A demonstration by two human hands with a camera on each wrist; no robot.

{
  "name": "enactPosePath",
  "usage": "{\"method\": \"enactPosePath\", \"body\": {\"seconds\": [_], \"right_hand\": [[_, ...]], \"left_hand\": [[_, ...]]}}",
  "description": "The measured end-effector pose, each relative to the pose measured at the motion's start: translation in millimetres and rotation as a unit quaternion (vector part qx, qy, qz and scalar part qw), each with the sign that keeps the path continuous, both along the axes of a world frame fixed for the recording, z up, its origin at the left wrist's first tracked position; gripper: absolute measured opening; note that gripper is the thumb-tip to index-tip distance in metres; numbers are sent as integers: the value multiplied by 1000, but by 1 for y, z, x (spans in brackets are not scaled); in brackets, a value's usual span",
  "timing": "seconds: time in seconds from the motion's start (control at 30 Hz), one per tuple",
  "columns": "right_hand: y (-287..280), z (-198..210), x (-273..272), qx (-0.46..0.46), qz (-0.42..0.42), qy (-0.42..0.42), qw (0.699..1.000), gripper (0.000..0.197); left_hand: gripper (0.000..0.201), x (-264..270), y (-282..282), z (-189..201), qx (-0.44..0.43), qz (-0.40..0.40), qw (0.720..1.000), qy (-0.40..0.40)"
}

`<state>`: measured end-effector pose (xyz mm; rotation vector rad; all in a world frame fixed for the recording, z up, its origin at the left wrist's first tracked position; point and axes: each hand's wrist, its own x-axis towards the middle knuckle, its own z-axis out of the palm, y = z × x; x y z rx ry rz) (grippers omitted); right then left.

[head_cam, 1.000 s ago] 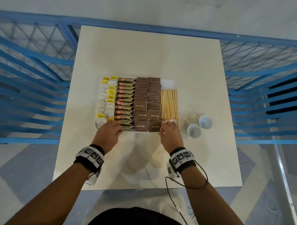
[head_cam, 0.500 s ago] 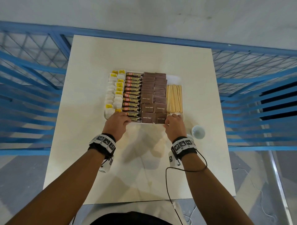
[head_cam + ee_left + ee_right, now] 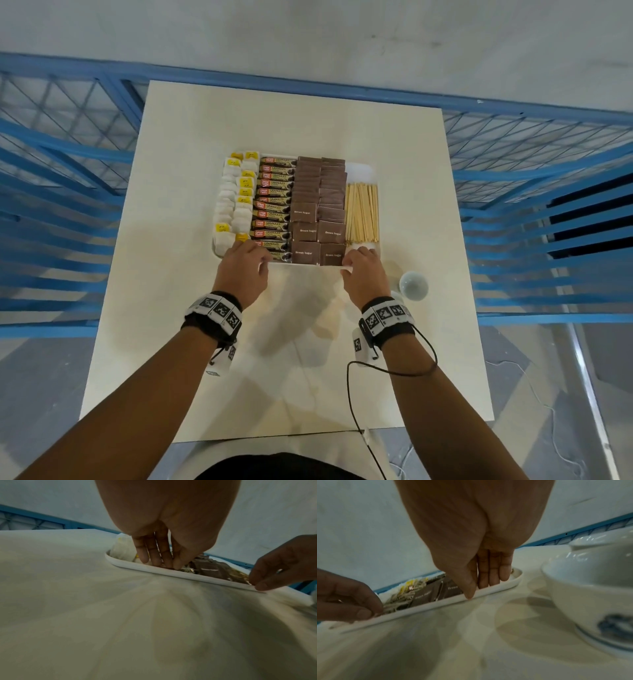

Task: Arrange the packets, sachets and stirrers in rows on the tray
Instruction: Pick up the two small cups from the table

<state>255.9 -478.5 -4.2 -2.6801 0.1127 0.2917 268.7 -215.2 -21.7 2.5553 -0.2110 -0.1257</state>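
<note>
- The left hand (image 3: pixel 244 270) rests at the near-left part of the white tray (image 3: pixel 359 169): its thumb lies against the near rim and its fingers (image 3: pixel 155 553) reach straight down over the rim, touching the packets just inside. It pinches the edge loosely between thumb and fingers.
- The right hand (image 3: pixel 363 274) does the same at the near-right part of the tray, thumb tip on the rim's outer face and straight fingers (image 3: pixel 494 572) laid over the rim into the tray.
- Both hands sit on the pale worktop (image 3: pixel 308 359), well apart from each other, with the tray's near rim bare between them.
- Just right of the right hand stands a white cup (image 3: pixel 413 285), apart from the tray.
- Beyond the left hand's fingers runs a row of white sachets with yellow tags (image 3: pixel 236 202), and next to it a row of granules packets (image 3: pixel 274 202).
- Beyond the gap between the hands lie two rows of brown sugar sachets (image 3: pixel 320 205).
- Beyond the right hand lie the wooden stirrers (image 3: pixel 362 212), side by side and pointing away.
- Past the worktop's far edge runs blue railing (image 3: pixel 513 113).
</note>
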Motion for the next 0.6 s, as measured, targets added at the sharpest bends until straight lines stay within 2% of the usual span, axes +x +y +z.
{"method": "enactPosePath", "body": {"seconds": [0.13,0.27,0.33,0.4,0.5,0.6], "right_hand": [[-19,16,-17,48,-22,-73,996,13],[-58,22,-35,24,-69,-118,990,28],[-79,24,-41,-11,-65,-120,991,44],[-97,28,-45,-38,-45,-70,996,63],[-120,33,-48,-66,20,27,997,88],[-135,33,-47,-67,63,89,992,99]], "left_hand": [[20,-14,-34,11,-28,-41,999,-14],[24,-31,-92,27,-96,-98,989,61],[35,-36,-122,28,-108,-132,981,98],[58,-40,-151,24,-100,-166,972,130],[93,-43,-186,19,-35,-193,967,161],[102,-47,-209,16,41,-209,964,161]]}}
